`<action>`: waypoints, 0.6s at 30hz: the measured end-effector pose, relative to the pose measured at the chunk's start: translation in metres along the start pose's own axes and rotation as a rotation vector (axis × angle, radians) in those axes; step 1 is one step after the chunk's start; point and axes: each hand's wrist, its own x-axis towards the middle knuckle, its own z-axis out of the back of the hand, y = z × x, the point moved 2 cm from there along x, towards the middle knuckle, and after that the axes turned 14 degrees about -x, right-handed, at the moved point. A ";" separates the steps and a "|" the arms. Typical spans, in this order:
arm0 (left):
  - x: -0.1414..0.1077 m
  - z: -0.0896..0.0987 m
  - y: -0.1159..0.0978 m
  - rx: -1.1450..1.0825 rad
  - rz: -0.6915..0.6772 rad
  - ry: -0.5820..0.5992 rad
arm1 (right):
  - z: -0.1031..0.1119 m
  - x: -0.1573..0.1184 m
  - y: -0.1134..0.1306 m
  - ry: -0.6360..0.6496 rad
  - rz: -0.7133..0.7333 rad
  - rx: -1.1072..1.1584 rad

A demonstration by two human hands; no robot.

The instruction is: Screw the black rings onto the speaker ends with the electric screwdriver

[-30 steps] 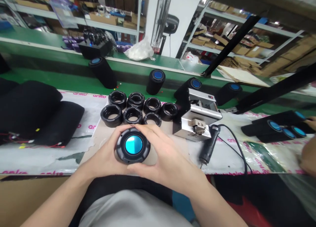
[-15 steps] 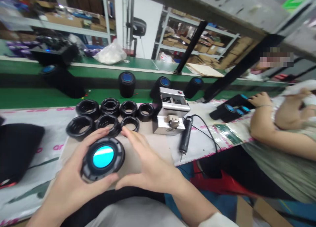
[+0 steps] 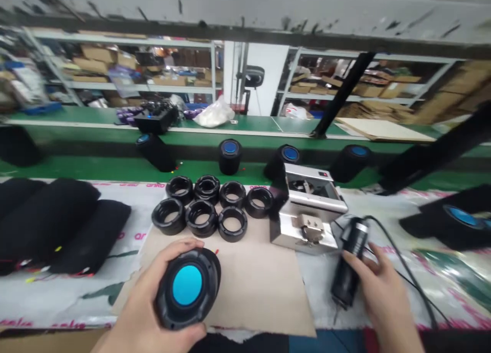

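My left hand (image 3: 153,302) is wrapped around a round black speaker (image 3: 209,296), whose end with a bright blue disc and dark ring faces up. The speaker is held over the near part of a cardboard sheet (image 3: 264,276). At the right, my right hand (image 3: 383,286) grips a black corded electric screwdriver (image 3: 347,271), thumb on one side and fingers on the other. Its bit points down toward the table's front edge. Beyond the speaker, several black plastic rings (image 3: 233,224) stand in two rows on the cardboard.
A silver screw feeder (image 3: 312,225) stands right of the rings. Black fabric-covered speaker bodies (image 3: 69,220) lie at the left. Several blue-topped black speakers (image 3: 230,158) stand along the green conveyor (image 3: 115,163). A black slanted post (image 3: 441,148) rises at the right.
My right hand has left the speaker's side and moved right onto the electric screwdriver. My left hand keeps the speaker. The view has turned left, and the co-worker is out of sight.
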 end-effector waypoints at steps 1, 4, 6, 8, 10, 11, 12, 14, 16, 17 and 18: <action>-0.001 -0.003 0.000 -0.011 -0.011 0.007 | 0.002 -0.001 0.001 0.044 -0.054 0.098; 0.004 -0.023 -0.005 -0.034 -0.038 0.063 | 0.011 -0.007 0.015 0.155 -0.178 0.532; 0.014 -0.045 -0.013 -0.070 -0.028 0.108 | 0.021 -0.012 0.031 0.139 -0.150 0.848; 0.026 -0.070 -0.022 -0.107 0.002 0.158 | 0.035 -0.016 0.051 0.077 0.015 1.061; 0.037 -0.092 -0.031 -0.114 0.014 0.208 | 0.048 -0.019 0.072 0.060 0.187 1.179; 0.042 -0.101 -0.035 -0.105 0.003 0.226 | 0.052 -0.021 0.083 0.116 0.283 1.195; 0.048 -0.107 -0.038 -0.092 -0.019 0.238 | 0.054 -0.022 0.095 0.186 0.399 1.199; 0.057 -0.115 -0.041 -0.053 -0.060 0.250 | 0.053 -0.026 0.117 0.289 0.611 1.118; 0.064 -0.118 -0.042 -0.010 -0.072 0.261 | 0.045 -0.028 0.134 0.269 0.648 1.049; 0.065 -0.119 -0.042 0.008 -0.068 0.265 | 0.039 -0.029 0.141 0.263 0.656 1.013; 0.066 -0.119 -0.042 0.022 -0.059 0.267 | 0.032 -0.031 0.147 0.254 0.661 0.995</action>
